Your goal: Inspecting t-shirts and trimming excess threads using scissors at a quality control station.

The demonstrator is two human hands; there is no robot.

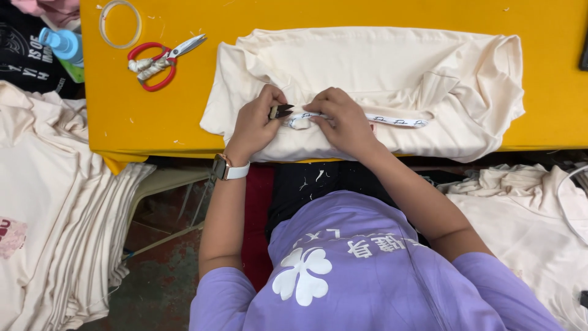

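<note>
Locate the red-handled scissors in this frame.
In the head view, the red-handled scissors lie on the yellow table, upper left, between the tape ring and the cream garment.

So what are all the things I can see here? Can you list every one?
table: one, yellow, across the top
garment: one, cream, folded on the table
printed tape: one, white, along the garment's near edge
thread snips: one, dark, in the left hand
scissors: one, red handles wrapped in pale cloth, on the table's left part
tape ring: one, clear, at the table's far left
spray bottle: one, blue, beyond the table's left end
garment stacks: two, cream, lower left and lower right
wristwatch: one, white strap, left wrist
left hand: holds the snips
right hand: presses on the tape
</note>
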